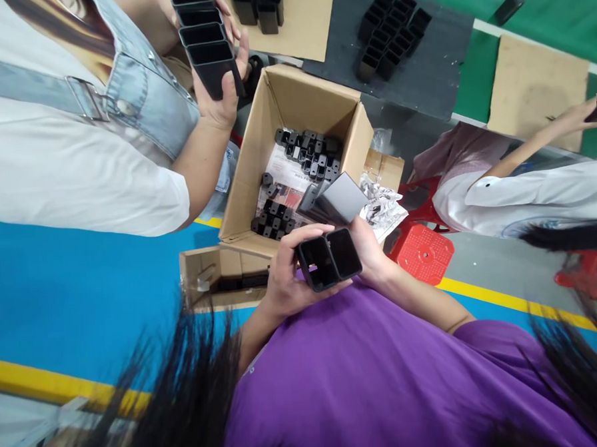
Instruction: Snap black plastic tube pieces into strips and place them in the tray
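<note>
My left hand (287, 272) is wrapped around two black rectangular tubes (329, 260), side by side with their open ends facing me, close to my purple shirt. My right hand (371, 252) is closed at another black rectangular piece (343, 198), whose smooth face shines grey, just beyond the two tubes. Some of its fingers are hidden behind that piece. Beyond my hands stands an open cardboard box (244, 186). Small black tubular parts (309, 153) stand in it in groups on printed paper.
At left a co-worker's hands (222, 97) hold a stack of black tubes (209, 55). More tubes (389, 35) stand on a dark mat. A smaller carton (196, 282) lies below the box; crumpled paper (382, 209) and a red stool (423, 253) are at right, near another person.
</note>
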`<state>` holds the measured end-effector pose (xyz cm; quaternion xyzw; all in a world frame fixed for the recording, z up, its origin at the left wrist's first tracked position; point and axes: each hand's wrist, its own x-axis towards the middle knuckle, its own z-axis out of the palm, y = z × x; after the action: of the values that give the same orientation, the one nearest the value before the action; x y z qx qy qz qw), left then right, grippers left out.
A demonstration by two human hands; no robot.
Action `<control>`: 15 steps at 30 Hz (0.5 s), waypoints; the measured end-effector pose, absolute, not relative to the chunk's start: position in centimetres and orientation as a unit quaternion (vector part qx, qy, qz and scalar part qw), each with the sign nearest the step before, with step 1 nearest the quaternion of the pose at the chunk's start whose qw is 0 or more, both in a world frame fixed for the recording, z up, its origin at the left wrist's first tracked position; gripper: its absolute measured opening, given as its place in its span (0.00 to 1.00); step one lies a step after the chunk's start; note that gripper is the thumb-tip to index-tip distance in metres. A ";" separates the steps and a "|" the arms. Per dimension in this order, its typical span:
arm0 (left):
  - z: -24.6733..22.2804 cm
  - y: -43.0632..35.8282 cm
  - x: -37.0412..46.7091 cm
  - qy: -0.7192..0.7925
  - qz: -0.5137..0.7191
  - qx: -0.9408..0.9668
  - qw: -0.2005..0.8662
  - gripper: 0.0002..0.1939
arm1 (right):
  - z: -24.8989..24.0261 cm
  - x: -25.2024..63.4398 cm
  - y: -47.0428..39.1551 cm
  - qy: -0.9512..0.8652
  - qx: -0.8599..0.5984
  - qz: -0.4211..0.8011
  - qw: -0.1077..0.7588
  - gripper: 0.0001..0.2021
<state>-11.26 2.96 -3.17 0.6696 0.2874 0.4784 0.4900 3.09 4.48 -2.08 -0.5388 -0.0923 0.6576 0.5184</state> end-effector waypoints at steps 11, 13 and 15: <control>-2.8 2.8 -12.1 0.288 0.468 0.688 0.474 0.39 | -0.5 2.6 4.7 -0.090 -0.522 0.674 0.514 0.16; -2.9 2.9 -12.1 0.290 0.467 0.692 0.468 0.39 | -0.4 2.5 4.8 -0.093 -0.529 0.671 0.511 0.16; -2.9 2.9 -12.2 0.289 0.468 0.691 0.468 0.39 | -0.5 2.5 4.9 -0.093 -0.527 0.670 0.514 0.16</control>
<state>-12.17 2.94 -2.87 0.6912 0.2892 0.4684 0.4682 2.47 4.86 -0.49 -0.5272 -0.0926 0.6704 0.5139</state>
